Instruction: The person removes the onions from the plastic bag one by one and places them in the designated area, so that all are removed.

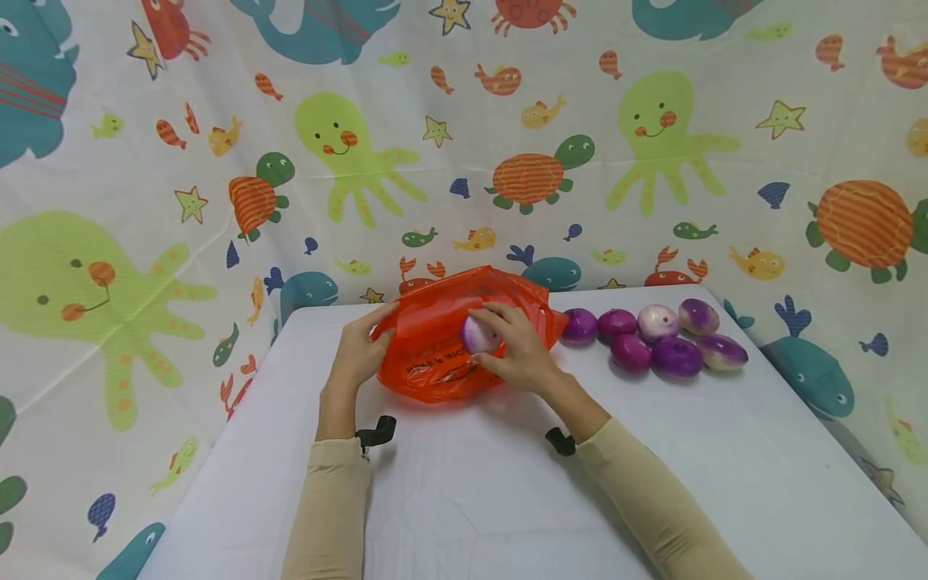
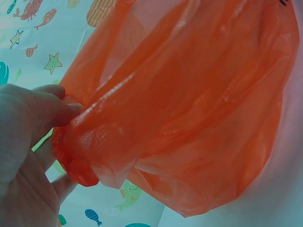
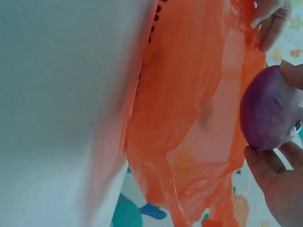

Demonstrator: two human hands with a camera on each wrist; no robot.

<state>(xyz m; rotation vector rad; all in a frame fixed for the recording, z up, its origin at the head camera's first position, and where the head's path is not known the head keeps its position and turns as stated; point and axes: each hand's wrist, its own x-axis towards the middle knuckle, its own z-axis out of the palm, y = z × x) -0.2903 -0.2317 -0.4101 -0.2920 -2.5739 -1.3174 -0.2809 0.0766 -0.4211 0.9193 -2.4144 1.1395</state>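
Observation:
An orange-red plastic bag (image 1: pixel 435 379) with dark printing stands on the white table between both hands. My left hand (image 1: pixel 360 346) pinches the bag's edge at its left side; in the left wrist view the thumb (image 2: pixel 61 108) lies over the bunched film of the bag (image 2: pixel 189 118). My right hand (image 1: pixel 518 346) holds a purple-and-white onion (image 1: pixel 478 334) between thumb and fingers, in front of the bag in the head view. In the right wrist view this onion (image 3: pixel 267 109) is beside the bag's edge, gripped by the fingertips (image 3: pixel 258 158).
To the right of the bag, several purple onions (image 1: pixel 677 357) lie grouped on the white table (image 1: pixel 464 507). Behind stands a curtain (image 1: pixel 464 234) printed with sea animals. Black wrist mounts (image 1: pixel 377 431) sit near both sleeves.

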